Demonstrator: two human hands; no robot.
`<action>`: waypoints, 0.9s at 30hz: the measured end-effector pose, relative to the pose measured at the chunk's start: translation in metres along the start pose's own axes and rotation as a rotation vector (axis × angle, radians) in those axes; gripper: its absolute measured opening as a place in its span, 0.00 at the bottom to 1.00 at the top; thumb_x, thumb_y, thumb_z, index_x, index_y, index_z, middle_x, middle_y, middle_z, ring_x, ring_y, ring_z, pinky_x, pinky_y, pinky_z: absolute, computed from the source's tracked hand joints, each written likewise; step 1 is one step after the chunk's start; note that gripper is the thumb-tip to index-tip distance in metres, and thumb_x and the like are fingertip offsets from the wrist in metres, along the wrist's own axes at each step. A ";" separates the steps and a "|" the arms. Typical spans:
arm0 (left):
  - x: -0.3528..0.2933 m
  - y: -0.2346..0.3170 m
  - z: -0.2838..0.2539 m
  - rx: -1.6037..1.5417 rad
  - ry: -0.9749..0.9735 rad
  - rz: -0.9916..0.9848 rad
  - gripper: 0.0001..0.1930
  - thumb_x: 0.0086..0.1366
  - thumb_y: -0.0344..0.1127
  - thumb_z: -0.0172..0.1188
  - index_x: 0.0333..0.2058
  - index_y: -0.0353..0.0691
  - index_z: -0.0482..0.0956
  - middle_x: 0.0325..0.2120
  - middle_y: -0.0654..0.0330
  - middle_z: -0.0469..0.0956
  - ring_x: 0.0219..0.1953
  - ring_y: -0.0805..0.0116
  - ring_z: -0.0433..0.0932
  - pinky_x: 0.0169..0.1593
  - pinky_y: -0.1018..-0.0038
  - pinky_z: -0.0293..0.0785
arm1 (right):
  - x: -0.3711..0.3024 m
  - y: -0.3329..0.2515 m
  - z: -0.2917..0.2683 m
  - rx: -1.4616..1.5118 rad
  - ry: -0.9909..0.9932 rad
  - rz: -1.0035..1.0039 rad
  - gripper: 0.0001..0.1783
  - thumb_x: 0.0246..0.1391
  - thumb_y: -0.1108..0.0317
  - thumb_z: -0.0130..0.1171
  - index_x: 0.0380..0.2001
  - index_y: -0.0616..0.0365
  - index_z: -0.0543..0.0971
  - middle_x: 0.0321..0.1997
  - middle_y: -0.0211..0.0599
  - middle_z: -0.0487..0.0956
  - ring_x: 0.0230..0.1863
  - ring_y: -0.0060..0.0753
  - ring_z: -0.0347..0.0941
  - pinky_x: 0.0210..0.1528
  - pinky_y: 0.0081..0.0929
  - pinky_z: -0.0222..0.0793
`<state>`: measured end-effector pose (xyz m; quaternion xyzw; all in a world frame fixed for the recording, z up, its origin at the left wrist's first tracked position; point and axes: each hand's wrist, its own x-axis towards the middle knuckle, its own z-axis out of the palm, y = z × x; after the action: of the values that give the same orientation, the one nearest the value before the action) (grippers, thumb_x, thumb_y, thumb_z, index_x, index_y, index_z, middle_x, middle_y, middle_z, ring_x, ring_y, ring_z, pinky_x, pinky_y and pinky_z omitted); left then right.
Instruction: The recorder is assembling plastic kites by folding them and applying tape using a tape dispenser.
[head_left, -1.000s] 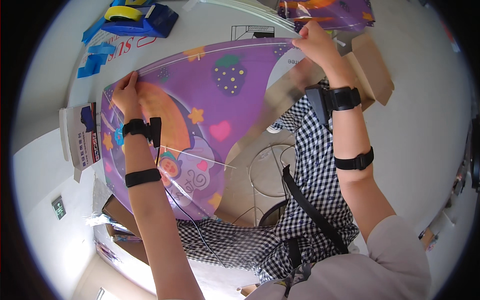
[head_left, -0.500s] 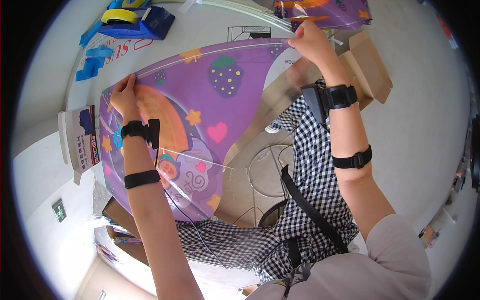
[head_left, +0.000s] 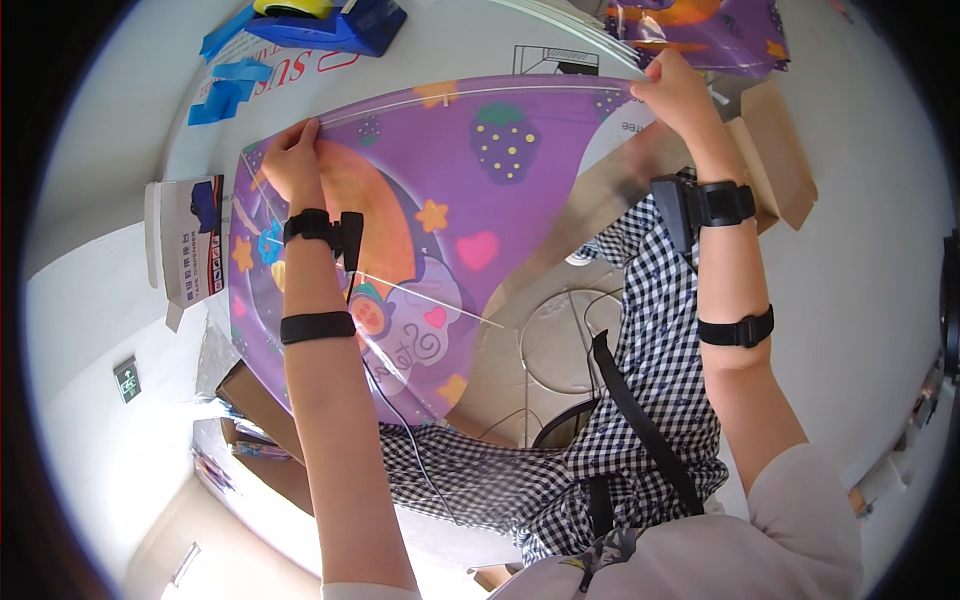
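Observation:
A purple kite (head_left: 505, 225) printed with a rainbow, stars, hearts and berries spreads out before me, its lower part over my lap. A thin white rod (head_left: 540, 88) runs along its far edge. My left hand (head_left: 293, 165) is closed on that edge near the left corner, thumb and fingers pinched together. At the right end of the edge, my right hand (head_left: 682, 92) pinches the kite's corner and the rod tip. Another thin white rod (head_left: 440, 298) crosses the kite from under my left wrist, its end sticking out past the printed sheet.
A blue tape dispenser (head_left: 345, 27) and blue tape strips (head_left: 222, 100) lie on the white table (head_left: 430, 50). More thin rods (head_left: 570, 18) and another folded purple kite (head_left: 700, 35) are at the far side. An open cardboard box (head_left: 775, 155) stands right; a dispenser box (head_left: 190, 240) stands left.
The whole view has shifted, so the kite and table things appear farther right. My left fingers are more curled at the edge. My right hand keeps its pinch on the corner.

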<state>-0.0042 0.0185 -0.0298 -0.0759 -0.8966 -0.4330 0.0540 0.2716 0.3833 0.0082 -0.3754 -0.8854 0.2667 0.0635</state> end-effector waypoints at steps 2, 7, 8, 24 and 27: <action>0.000 0.001 0.001 0.001 0.003 -0.003 0.11 0.53 0.36 0.70 0.32 0.36 0.86 0.29 0.56 0.84 0.30 0.69 0.81 0.37 0.74 0.75 | 0.001 0.001 0.000 -0.003 0.009 -0.012 0.16 0.44 0.65 0.68 0.32 0.59 0.71 0.26 0.39 0.76 0.27 0.34 0.75 0.29 0.30 0.69; -0.002 0.007 0.002 0.060 0.022 -0.045 0.09 0.53 0.37 0.69 0.31 0.39 0.87 0.28 0.57 0.84 0.29 0.67 0.81 0.37 0.73 0.75 | 0.000 0.005 0.001 0.059 -0.009 -0.012 0.16 0.44 0.66 0.68 0.31 0.59 0.71 0.25 0.38 0.75 0.26 0.32 0.74 0.29 0.29 0.69; -0.003 0.008 0.003 0.058 0.029 -0.052 0.09 0.53 0.37 0.69 0.31 0.39 0.87 0.28 0.58 0.84 0.29 0.67 0.81 0.37 0.73 0.75 | 0.000 0.005 0.001 0.066 -0.007 -0.028 0.16 0.44 0.66 0.67 0.31 0.59 0.71 0.25 0.38 0.75 0.26 0.32 0.73 0.28 0.29 0.68; 0.013 -0.005 -0.001 0.193 0.082 -0.140 0.24 0.43 0.42 0.78 0.33 0.34 0.78 0.31 0.55 0.82 0.33 0.62 0.81 0.39 0.69 0.76 | 0.001 0.002 -0.001 0.059 -0.044 -0.002 0.15 0.45 0.66 0.67 0.31 0.58 0.70 0.24 0.38 0.75 0.23 0.32 0.73 0.25 0.29 0.68; 0.012 -0.003 -0.001 0.221 0.051 -0.134 0.21 0.46 0.40 0.76 0.33 0.34 0.78 0.29 0.55 0.82 0.31 0.61 0.81 0.38 0.69 0.76 | 0.000 0.001 -0.001 0.043 -0.025 -0.025 0.15 0.44 0.66 0.67 0.31 0.58 0.71 0.24 0.38 0.75 0.25 0.32 0.74 0.27 0.29 0.68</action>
<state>-0.0167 0.0171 -0.0293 0.0016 -0.9402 -0.3361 0.0556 0.2724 0.3844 0.0086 -0.3593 -0.8848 0.2896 0.0639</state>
